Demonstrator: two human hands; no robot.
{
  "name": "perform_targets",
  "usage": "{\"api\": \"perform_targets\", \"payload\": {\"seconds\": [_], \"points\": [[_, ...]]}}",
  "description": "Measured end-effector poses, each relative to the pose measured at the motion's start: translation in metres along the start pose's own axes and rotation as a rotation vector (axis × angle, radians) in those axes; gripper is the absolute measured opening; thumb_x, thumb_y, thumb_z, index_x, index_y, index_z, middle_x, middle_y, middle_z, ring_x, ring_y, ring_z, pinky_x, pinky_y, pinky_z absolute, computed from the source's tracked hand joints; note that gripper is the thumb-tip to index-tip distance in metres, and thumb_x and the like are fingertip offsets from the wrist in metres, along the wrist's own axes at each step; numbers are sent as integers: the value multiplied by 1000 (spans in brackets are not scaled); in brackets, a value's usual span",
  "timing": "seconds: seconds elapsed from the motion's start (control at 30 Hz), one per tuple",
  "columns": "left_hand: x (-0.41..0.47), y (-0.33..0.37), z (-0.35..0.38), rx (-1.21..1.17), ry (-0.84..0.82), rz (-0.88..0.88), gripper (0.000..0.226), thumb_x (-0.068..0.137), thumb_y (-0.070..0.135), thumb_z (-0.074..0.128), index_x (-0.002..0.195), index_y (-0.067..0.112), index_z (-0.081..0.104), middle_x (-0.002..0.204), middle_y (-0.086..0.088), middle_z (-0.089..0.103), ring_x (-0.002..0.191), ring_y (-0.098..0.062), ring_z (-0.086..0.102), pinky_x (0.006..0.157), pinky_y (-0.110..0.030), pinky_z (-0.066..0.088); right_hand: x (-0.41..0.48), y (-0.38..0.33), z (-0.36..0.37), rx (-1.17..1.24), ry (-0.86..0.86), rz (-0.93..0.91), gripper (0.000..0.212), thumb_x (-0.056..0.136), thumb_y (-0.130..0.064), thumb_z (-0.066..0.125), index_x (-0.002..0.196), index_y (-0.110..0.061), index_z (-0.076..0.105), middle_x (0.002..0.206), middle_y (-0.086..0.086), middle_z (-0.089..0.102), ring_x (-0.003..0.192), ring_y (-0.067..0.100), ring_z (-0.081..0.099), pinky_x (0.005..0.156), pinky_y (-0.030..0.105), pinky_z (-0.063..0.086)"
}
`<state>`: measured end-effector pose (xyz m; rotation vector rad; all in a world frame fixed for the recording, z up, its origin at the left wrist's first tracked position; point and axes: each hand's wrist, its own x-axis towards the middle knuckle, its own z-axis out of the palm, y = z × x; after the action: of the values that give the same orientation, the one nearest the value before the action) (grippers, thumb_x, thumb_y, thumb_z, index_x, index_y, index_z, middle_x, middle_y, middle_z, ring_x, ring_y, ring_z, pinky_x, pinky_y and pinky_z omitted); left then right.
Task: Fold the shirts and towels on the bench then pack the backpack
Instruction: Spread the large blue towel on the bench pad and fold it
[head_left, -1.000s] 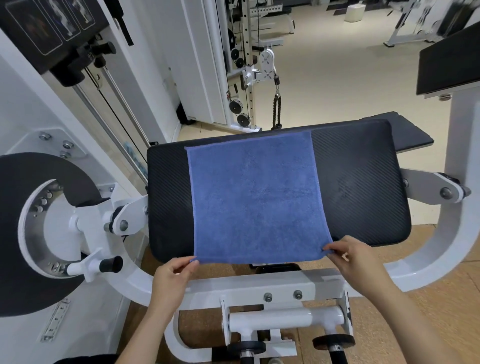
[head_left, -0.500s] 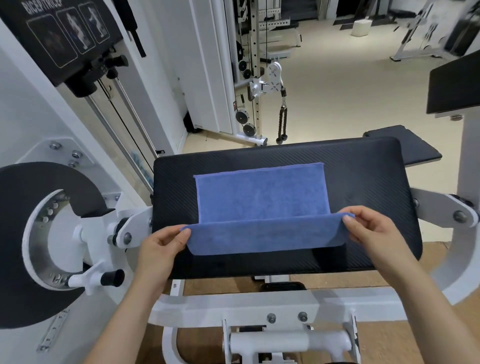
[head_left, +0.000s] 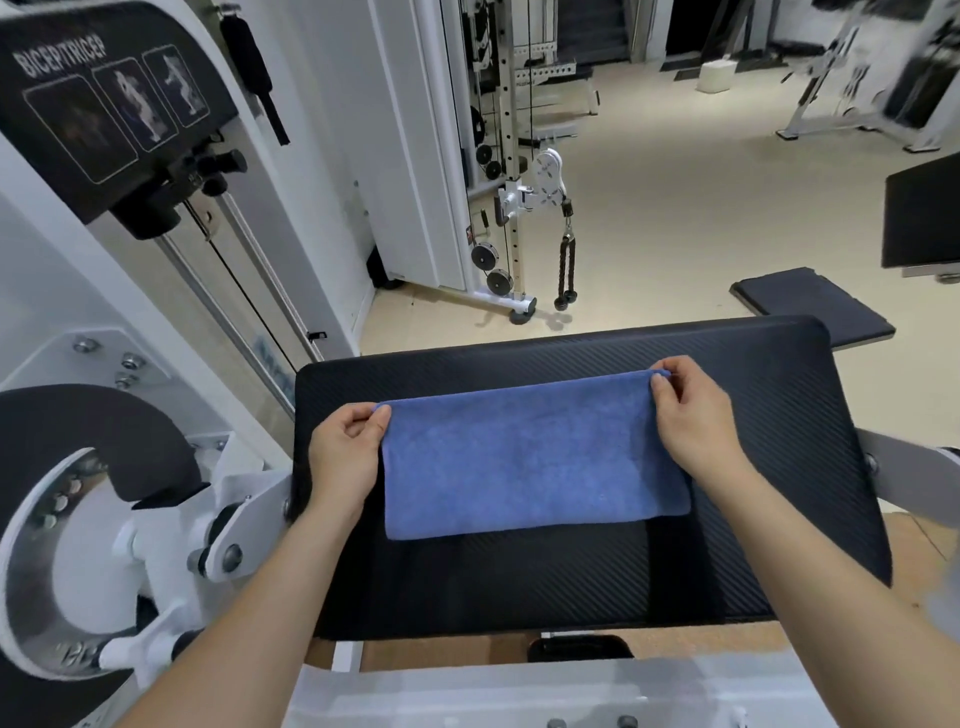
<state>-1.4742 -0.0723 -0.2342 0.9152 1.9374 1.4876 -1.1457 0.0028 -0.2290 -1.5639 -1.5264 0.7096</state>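
1. Left hand (head_left: 340, 449) fingers (head_left: 382, 415) pinch the towel's (head_left: 530, 457) far left corner.
2. Right hand (head_left: 693, 415) fingers (head_left: 661, 387) pinch its far right corner.
3. The towel lies folded in half, flat on the black bench (head_left: 779, 415).

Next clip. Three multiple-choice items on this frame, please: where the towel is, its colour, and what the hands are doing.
1. Where does the towel lie? A) inside a backpack B) on the black bench pad C) draped over a chair
2. What colour is it? A) blue B) white C) red
3. What are the left hand and right hand doing? A) hanging idle B) only the left touches the towel C) each pinches a far corner of it
Answers: 1 B, it lies flat on the pad; 2 A, the cloth is blue; 3 C, thumb and fingers close on each far corner.
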Motion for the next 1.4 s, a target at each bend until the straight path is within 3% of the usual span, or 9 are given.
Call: {"api": "perform_targets", "payload": {"seconds": [0.5, 0.63, 0.73, 0.8, 0.9, 1.03, 1.13, 1.23, 1.4], "points": [[10, 1, 11, 497, 88, 205, 11, 90, 38, 61, 85, 28, 60, 66, 7, 61, 65, -12, 59, 55, -27, 38, -2, 13, 28, -370, 187, -159, 25, 95, -25, 47, 120, -23, 51, 105, 6, 50, 73, 29, 55, 63, 38, 42], [-10, 17, 27, 628, 160, 465, 10, 89, 26, 60, 97, 22, 64, 89, 3, 61, 84, -20, 56, 68, -33, 44, -4, 13, 30, -396, 212, -177, 26, 93, -21, 49, 118, -20, 55, 104, 8, 48, 67, 31, 54, 60, 37, 40], [-46, 14, 64, 747, -56, 746, 26, 90, 30, 62, 112, 18, 69, 120, -5, 64, 112, -24, 56, 93, -46, 48, -4, 8, 27, -407, 167, -153, 21, 95, -24, 46, 111, -21, 58, 106, 4, 48, 73, 29, 57, 64, 37, 41], [-60, 2, 80, 946, -222, 697, 54, 97, 50, 38, 146, 27, 41, 157, -6, 30, 145, -24, 24, 118, -50, 17, -1, -2, 20, -361, 112, -81, 18, 95, -26, 45, 107, -25, 58, 104, 0, 47, 80, 26, 56, 69, 36, 38], [-57, -18, 87, 1093, -225, 645, 64, 95, 60, 12, 152, 36, -3, 163, -1, -5, 149, -18, -8, 116, -47, -14, -6, -16, 13, -381, 192, -70, 31, 88, -19, 51, 116, -25, 62, 113, 5, 49, 96, 29, 53, 78, 41, 42], [-55, -21, 94, 1110, -191, 667, 63, 95, 57, 17, 152, 33, 5, 163, -4, 8, 150, -21, 8, 117, -51, -2, -42, -30, 46, -523, 197, -449, 48, 89, -23, 56, 137, -19, 54, 144, 18, 45, 133, 35, 42, 94, 50, 43], [-56, -23, 91, 1120, -206, 659, 63, 95, 57, 15, 153, 34, 3, 163, -3, 4, 150, -20, 5, 118, -51, 1, -56, -11, 75, -703, -89, -410, 55, 99, -41, 43, 151, -33, 28, 161, 8, 17, 149, 26, 15, 116, 50, 15], [-53, -17, 85, 1026, -278, 660, 59, 95, 55, 10, 150, 38, -3, 160, 4, -9, 149, -15, -5, 118, -44, -8, -53, 7, 82, -765, -83, -405, 54, 98, -49, 30, 151, -39, 21, 162, 2, 13, 149, 21, 12, 118, 48, 5], [-57, -21, 48, 743, 38, 507, 50, 97, 34, 39, 142, 14, 46, 148, -12, 40, 131, -32, 37, 103, -52, 33, -50, 14, 90, -774, -28, -433, 54, 97, -50, 28, 150, -40, 25, 161, 2, 19, 148, 21, 16, 117, 48, 7]]}}
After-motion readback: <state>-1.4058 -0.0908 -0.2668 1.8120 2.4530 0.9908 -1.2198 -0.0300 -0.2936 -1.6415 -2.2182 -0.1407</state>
